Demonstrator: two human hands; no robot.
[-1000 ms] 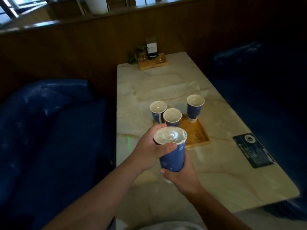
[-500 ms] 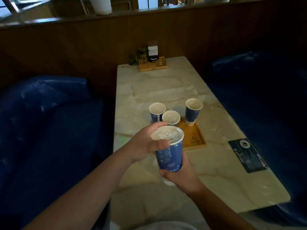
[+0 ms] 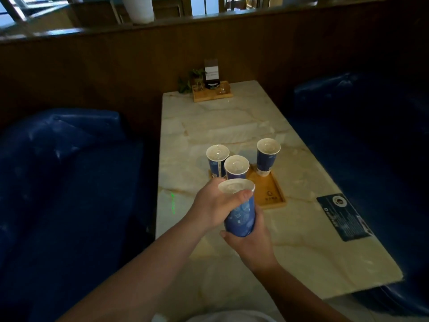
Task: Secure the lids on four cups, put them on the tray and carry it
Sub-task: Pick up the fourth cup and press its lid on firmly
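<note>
A blue paper cup [image 3: 240, 217] with a clear lid [image 3: 235, 187] is held above the marble table, tilted a little away from me. My left hand [image 3: 212, 205] wraps its upper part, thumb pressed on the lid's near rim. My right hand [image 3: 248, 242] cups its base from below. Beyond it, three more lidded blue cups stand on the wooden tray [image 3: 270, 191]: one at the back left [image 3: 217, 162], one in front of it [image 3: 236, 167], one at the back right [image 3: 267, 156].
The marble table [image 3: 232, 126] runs away from me between two blue booth seats [image 3: 60, 182]. A dark card [image 3: 343, 217] lies at the right edge. A small wooden stand with a sign and plant [image 3: 212, 89] sits at the far end by the wooden wall.
The held cup has tipped slightly away and my left thumb has shifted onto the lid's near rim. The view has pulled back a little; the three cups on the tray have not moved.
</note>
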